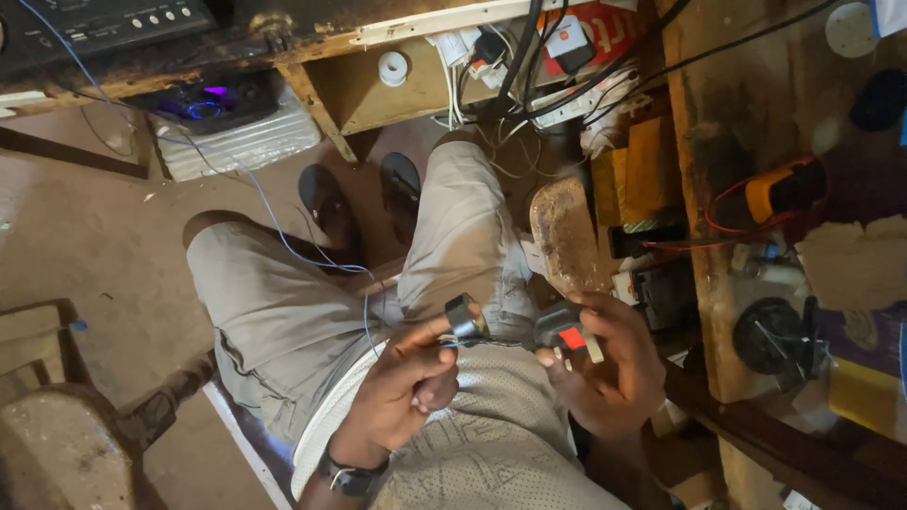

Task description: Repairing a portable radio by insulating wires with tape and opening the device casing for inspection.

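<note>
The person sits with both hands over the lap, working close together. The left hand is curled nearly closed, thumb and fingertips pinching a small dark clip-like part with a thin blue wire running out of the grip, up across the thigh and away toward the bench. Just to the right of that pinch, almost touching it, the right hand is wrapped around a black plug with a red patch on its face; the fingers close over it from behind and the thumb presses the near side. A short stretch of wire bridges the two grips. Beyond the right hand's grip, further right, a wooden workbench carries a yellow meter with red leads. Above both grips, past the knees, a pair of dark sandals rests on the floor.
</note>
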